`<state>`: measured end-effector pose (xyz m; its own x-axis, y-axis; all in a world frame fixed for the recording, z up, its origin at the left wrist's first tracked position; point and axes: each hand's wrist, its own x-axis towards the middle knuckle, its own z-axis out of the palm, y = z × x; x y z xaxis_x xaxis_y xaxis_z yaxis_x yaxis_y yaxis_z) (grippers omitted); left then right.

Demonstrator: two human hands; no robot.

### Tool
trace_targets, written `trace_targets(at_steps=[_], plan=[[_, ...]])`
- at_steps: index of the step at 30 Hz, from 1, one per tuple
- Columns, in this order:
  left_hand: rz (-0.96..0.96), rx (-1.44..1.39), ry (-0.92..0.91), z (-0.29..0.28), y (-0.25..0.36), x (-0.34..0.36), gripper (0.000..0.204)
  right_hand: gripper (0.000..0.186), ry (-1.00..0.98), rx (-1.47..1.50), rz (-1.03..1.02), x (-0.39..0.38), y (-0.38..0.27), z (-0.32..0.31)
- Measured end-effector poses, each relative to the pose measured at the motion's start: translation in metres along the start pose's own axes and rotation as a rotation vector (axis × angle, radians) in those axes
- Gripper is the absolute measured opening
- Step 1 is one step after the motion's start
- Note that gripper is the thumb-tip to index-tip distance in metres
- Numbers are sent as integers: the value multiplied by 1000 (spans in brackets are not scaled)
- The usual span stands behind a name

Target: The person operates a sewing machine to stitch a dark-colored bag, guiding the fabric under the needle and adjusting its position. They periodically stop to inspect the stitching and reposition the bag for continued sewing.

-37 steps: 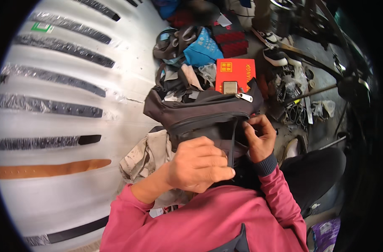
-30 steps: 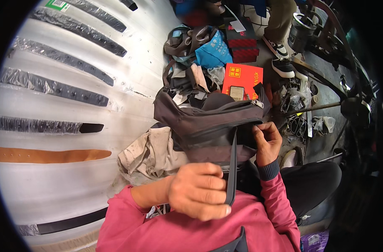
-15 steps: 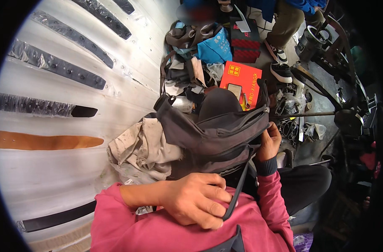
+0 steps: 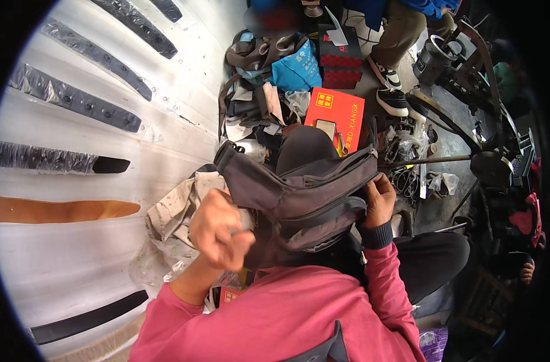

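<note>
While my right hand pinches the right edge of the dark bag, my left hand is curled and blurred near its left side, so I cannot tell whether it holds anything. The bag, just one, is in front of me, in the middle of the scene. As I judge it, the body and the near pocket are already joined, with at least two zips set in; whether any edge or seam is left undone, I cannot tell.

I count one purple package at near right, one beige cloth left of the bag, and seven straps on the white surface at left: six dark, one orange-tan, several in clear plastic. Beyond the bag lies one red box with one small metallic case on it. Farther off, one blue bag sits beyond a heap of scraps. At far right are one co-worker's tan trousers and at least two black-and-white shoes.
</note>
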<state>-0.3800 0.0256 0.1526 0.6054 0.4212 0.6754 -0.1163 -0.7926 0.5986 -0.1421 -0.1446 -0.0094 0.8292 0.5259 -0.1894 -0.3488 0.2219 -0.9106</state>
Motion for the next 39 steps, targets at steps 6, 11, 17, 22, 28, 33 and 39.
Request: trace_targets(at_steps=[6, 11, 17, 22, 28, 33, 39], plan=[[-548, -527, 162, 36, -17, -21, 51, 6, -14, -26, -21, -5, -12, 11], [-600, -660, 191, 52, -40, -18, 28, 8, -37, -183, 25, -18, -53, 13], [-486, -830, 169, 71, -60, -7, 31, 55, -329, -404, -88, -25, -112, 14], [-394, -733, 10, 83, -52, 18, 27, 58, -383, 151, 327, -13, -117, 37], [-463, -690, -29, 91, -49, 39, 30, 50, -436, 74, 258, -6, -108, 47], [-578, -739, 77, 100, -51, 44, 27, 53, -496, -576, -93, -7, -113, 45], [-637, -771, 104, 106, -53, 48, 26, 44, -575, -647, -292, -10, -115, 47]])
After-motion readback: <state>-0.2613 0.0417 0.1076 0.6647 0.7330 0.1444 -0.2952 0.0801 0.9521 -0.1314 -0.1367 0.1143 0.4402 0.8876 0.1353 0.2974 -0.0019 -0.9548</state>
